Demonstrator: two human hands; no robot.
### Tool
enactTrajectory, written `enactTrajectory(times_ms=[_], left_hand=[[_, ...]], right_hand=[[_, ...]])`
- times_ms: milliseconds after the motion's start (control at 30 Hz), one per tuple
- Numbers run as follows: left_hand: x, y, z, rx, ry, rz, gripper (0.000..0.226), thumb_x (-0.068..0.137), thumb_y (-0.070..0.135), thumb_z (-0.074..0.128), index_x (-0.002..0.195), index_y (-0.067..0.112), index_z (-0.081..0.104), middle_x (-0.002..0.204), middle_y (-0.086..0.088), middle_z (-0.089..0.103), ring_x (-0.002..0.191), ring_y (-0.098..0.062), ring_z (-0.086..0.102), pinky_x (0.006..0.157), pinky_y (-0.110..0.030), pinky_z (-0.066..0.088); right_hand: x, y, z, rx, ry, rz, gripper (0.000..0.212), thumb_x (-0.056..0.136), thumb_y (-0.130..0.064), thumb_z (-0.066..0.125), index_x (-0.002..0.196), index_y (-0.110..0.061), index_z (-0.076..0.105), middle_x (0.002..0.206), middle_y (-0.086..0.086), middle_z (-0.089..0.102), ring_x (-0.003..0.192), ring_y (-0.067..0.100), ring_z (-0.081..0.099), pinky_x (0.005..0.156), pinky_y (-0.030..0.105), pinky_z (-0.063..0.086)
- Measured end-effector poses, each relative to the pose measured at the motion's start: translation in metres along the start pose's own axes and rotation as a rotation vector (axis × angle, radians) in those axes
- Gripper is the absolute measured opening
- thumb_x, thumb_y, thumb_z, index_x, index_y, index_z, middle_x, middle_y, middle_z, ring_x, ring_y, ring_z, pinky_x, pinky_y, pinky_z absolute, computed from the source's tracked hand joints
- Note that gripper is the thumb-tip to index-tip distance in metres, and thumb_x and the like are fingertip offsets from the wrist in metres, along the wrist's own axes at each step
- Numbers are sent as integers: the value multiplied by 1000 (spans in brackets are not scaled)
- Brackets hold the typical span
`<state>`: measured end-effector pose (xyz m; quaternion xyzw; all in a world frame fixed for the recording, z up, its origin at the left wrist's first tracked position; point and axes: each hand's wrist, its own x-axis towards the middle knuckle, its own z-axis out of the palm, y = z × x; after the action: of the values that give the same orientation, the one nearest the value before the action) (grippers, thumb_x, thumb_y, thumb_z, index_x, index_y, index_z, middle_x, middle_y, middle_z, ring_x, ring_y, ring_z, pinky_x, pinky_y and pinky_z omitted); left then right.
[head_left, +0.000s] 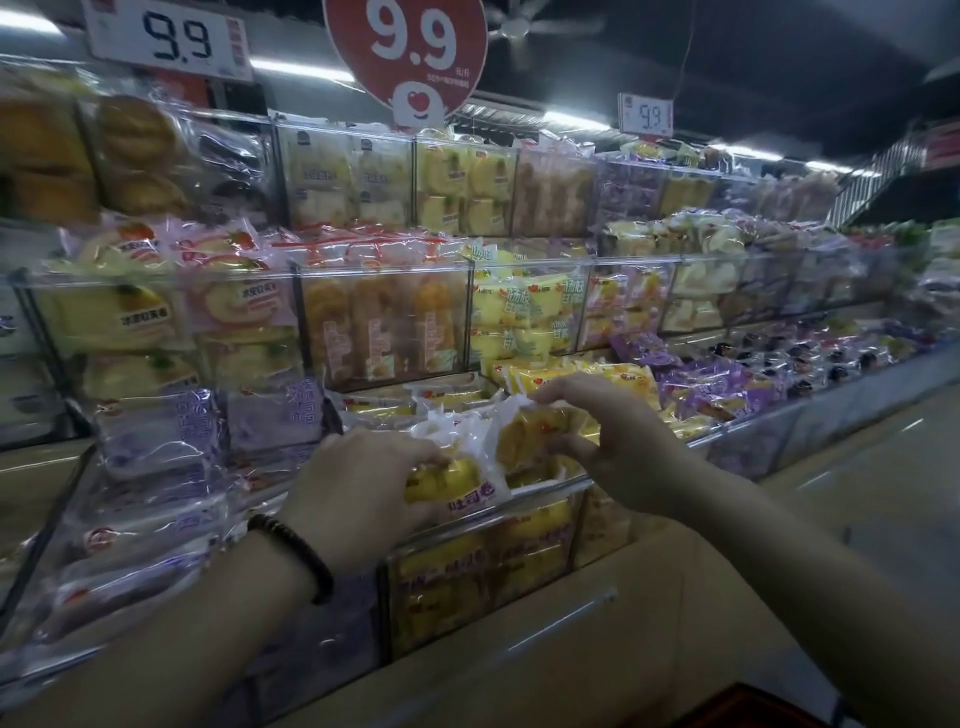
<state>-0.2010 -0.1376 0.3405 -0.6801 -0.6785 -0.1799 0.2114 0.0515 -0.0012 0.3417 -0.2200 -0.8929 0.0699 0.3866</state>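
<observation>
You were partway through the job at the front edge of the lowest shelf (597, 618). Your left hand (358, 483) was curled round a yellow cake packet (460, 480) just above the clear bin (550, 491). Your right hand (613, 441) pinched the crinkled wrapper of a second packet (524, 439), which touched the first. The two hands were near each other but apart, each clamped on its own packet. Neither packet lay settled in the bin, so I judge the sorting was unfinished. Below them the bin already held stacked packets (452, 566), and purple packets (156, 431) filled the next bin toward the shelf's left end.
</observation>
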Motion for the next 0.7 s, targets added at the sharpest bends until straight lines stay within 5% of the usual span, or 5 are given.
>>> enactTrajectory(times_ms=[167, 267, 433, 700], left_hand=[[-9, -2, 6, -44, -6, 1, 55, 89, 68, 64, 139, 48, 55, 138, 26, 57, 131, -10, 48, 108, -39, 46], [-15, -4, 12, -92, 11, -7, 56, 90, 66, 63, 142, 50, 51, 138, 30, 52, 123, -8, 47, 103, -33, 46], [-22, -17, 19, -192, 43, 25, 52, 87, 62, 69, 136, 55, 55, 122, 38, 48, 102, 1, 42, 92, -28, 45], [-18, -29, 28, -219, 75, 174, 50, 87, 48, 78, 134, 49, 60, 129, 33, 54, 121, -1, 44, 101, -35, 45]], right_hand=[[5, 8, 12, -171, -193, 112, 51, 96, -9, 70, 129, -46, 57, 142, -19, 49, 131, 8, 49, 109, 32, 50], [12, 4, 22, -257, -222, 112, 58, 97, -7, 67, 138, -43, 50, 146, -14, 47, 127, 12, 52, 99, 34, 57], [16, 9, 8, -331, -128, 181, 33, 99, -32, 66, 129, -39, 54, 134, -13, 51, 122, 12, 50, 96, 34, 53], [32, -11, 27, -403, -228, 150, 31, 99, -29, 65, 128, -33, 57, 125, -12, 58, 114, 13, 58, 92, 35, 57]])
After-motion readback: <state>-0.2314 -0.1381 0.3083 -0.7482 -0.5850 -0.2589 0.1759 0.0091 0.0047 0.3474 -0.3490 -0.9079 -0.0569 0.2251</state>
